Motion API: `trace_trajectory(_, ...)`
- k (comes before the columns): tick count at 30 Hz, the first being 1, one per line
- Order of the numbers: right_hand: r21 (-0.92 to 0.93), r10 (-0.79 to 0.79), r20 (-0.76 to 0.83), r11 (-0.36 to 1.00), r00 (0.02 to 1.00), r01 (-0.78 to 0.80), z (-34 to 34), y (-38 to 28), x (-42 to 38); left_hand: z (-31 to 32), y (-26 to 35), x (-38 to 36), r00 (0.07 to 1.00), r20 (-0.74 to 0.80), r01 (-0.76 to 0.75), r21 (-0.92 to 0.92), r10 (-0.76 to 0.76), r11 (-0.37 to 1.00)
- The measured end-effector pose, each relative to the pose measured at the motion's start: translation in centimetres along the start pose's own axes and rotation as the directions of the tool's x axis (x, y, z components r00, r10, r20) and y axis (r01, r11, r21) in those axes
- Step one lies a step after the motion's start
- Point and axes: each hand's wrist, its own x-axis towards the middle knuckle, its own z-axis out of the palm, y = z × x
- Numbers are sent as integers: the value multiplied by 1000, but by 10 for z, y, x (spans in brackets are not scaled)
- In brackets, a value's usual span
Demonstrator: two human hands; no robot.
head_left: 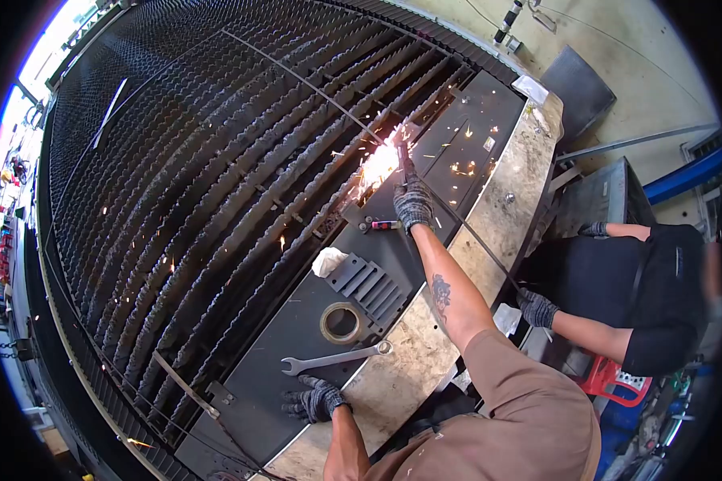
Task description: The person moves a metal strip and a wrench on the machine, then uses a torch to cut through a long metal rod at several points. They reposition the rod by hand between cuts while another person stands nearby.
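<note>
My right hand (413, 202), in a grey knit glove, is closed around a dark hand tool (407, 163). White-hot glare and flying sparks (383, 166) hide the tool's tip, so I cannot make out its kind. Close by, a long thin dark bar (475, 234) runs down to a co-worker's gloved hand (537, 308). My left hand (313, 399), gloved alike, lies with fingers spread on the dark metal ledge (253, 383). Just above it is a combination wrench (333, 358).
A roll of tape (341, 322), a slotted metal plate (371, 290) and a crumpled white cloth (328, 261) lie on the ledge. Jagged slats of a large cutting bed (217, 200) fill the left. A co-worker in dark clothes (618, 272) stands at right.
</note>
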Motion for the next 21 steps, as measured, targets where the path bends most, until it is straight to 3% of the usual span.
trace_trajectory(5, 27, 29, 13, 999, 999, -30, -10, -8, -1, -11, 1, -1, 999, 27, 21, -82, -19, 996)
trace_trajectory(11, 75, 16, 85, 997, 996, -23, -29, -15, -9, -7, 0, -2, 1000, 5, -4, -45, 5, 999)
trace_trajectory(21, 104, -10, 49, 995, 999, 5, -16, -5, -7, -6, 1, -2, 1000, 23, 11, -40, -10, 999)
